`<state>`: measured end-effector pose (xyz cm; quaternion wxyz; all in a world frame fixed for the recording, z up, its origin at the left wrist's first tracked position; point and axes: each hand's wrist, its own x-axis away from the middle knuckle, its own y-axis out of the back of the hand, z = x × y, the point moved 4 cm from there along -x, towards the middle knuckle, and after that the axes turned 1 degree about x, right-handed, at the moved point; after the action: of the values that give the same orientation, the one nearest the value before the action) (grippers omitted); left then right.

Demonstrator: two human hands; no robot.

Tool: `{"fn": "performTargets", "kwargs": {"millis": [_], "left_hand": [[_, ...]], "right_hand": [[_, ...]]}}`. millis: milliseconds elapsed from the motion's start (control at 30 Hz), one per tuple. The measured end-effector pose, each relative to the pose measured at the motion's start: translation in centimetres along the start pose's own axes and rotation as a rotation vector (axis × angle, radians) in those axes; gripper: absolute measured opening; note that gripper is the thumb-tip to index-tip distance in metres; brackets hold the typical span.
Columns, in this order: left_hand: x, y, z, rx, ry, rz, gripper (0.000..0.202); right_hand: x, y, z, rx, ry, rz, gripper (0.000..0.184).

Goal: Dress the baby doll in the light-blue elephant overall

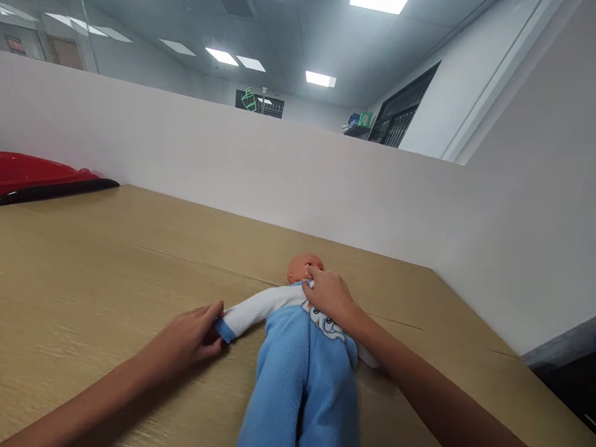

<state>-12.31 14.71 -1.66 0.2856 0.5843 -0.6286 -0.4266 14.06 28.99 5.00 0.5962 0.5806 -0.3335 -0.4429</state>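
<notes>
A baby doll (299,267) lies on its back on the wooden table, its head pointing away from me. It wears a fleece romper (285,357), blue on the legs and white on the sleeves, with an elephant face (328,324) on the chest. My left hand (196,335) grips the blue cuff (225,331) of the sleeve stretched out to the left. At the neck, my right hand (331,294) pinches the romper's collar just below the doll's chin, covering part of the chest. The other sleeve (367,357) is mostly hidden under my right forearm.
The table (116,273) has a pale wood surface with thin seams. Behind it runs a low white wall (223,161), which meets another wall on the right. A red plastic object with a black rim (41,171) rests at the far left.
</notes>
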Motion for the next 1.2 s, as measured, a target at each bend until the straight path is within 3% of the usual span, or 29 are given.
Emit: {"fn": "performTargets", "kwargs": {"millis": [133,300,433,533,667,767,867,1000,1200], "left_hand": [[-0.2,0.7,-0.7,0.000,0.004,0.099,0.019],[-1.3,1.5,-1.4,0.116,-0.088,0.237,0.036],[-5.1,0.9,-0.3,0.346,0.055,0.181,0.053],[-9.4,-0.7,-0.5,0.532,0.019,0.250,0.054],[-14.4,-3.5,-1.7,0.708,-0.056,0.448,0.041],[-16.4,-5.5,-1.9,0.848,-0.047,0.585,0.040],[-16.9,-6.9,-1.5,0.972,-0.003,0.676,0.049],[-16.5,-7.4,-1.2,1.097,0.060,0.731,0.053],[-15.8,-7.5,-1.8,1.179,0.114,0.671,0.043]], "right_hand": [[0.5,-0.3,-0.8,-0.141,0.065,0.040,0.026],[0.9,-0.2,-2.8,-0.351,0.121,0.142,0.043],[1.9,-0.5,-5.1,-0.609,0.204,0.333,0.049],[3.0,-1.0,-6.8,-0.840,0.252,0.407,0.057],[4.3,-2.3,-8.4,-1.056,0.192,0.325,0.055],[5.0,-3.6,-8.7,-1.164,0.129,0.199,0.053],[5.3,-4.8,-8.6,-1.236,0.094,0.093,0.052],[5.1,-6.3,-8.2,-1.316,0.051,0.003,0.050],[4.2,-8.3,-7.6,-1.440,0.010,-0.005,0.051]]}}
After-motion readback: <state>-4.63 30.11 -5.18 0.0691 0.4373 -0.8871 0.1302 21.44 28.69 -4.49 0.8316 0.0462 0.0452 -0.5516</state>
